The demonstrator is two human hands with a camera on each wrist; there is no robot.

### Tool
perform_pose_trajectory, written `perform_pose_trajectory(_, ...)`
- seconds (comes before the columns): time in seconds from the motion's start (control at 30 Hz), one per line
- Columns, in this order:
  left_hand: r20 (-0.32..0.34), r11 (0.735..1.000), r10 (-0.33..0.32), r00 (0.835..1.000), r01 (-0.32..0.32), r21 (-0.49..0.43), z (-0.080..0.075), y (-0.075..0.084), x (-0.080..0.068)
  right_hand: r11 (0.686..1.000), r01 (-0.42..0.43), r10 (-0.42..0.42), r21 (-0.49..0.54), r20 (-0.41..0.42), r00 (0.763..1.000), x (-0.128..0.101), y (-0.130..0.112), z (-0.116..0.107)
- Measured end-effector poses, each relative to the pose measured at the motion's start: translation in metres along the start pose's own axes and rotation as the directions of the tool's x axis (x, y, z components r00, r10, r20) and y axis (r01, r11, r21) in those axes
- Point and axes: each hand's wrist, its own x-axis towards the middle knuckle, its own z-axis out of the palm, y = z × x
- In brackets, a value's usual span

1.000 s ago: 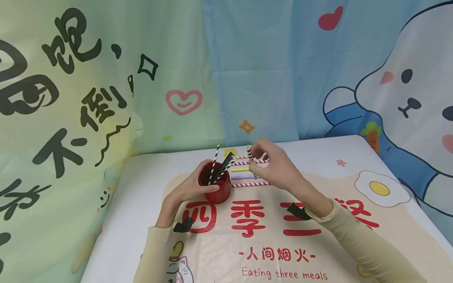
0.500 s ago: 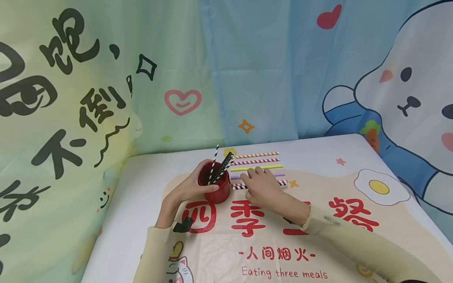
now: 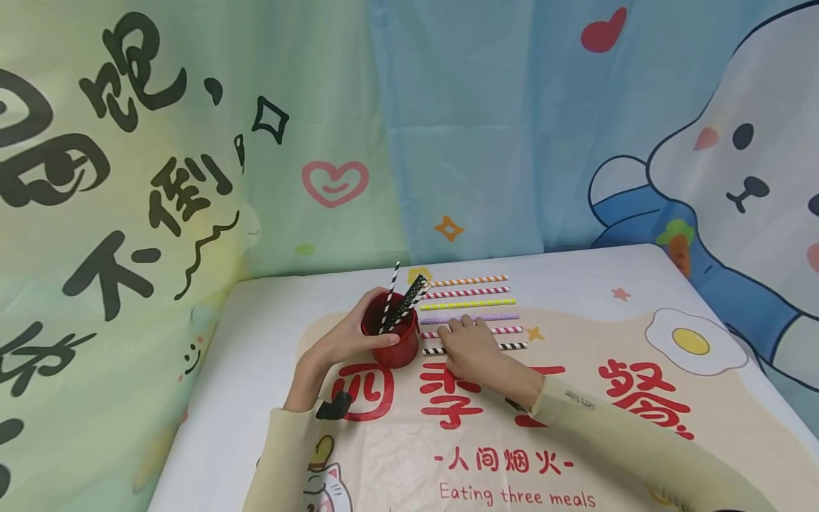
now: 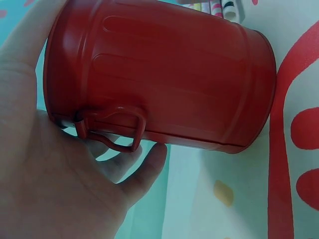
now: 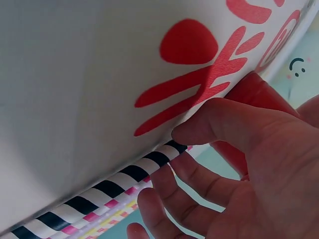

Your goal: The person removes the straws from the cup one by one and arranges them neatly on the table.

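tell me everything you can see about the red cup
The red cup is a small bucket-shaped tin, looks like painted metal, with ribbed panels on its wall and a wire handle loop on the side. It stands upright on the printed table cover, left of a row of paper straws. Striped and dotted black-and-white straws lean out of its open top. The left hand grips it around the wall.

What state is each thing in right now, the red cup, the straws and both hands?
Red cup: upright on the tablecloth, two straws leaning inside.
Black-and-white striped straw: lying flat, nearest row.
Other five straws: flat, in parallel rows.
Left hand: grips the red cup.
Right hand: resting on the black-and-white striped straw, fingers loosely curled.
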Motion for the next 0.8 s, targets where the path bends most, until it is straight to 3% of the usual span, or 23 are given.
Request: perform_pose_trajectory(0.8, 0.005, 1.000, -0.009, 1.000, 0.009, -0.011, 0.0009, 0.0029, -0.0013, 1.000, -0.026, 0.026, 0.014, 0.022, 0.999, 0.0034, 0.0033, 0.0052)
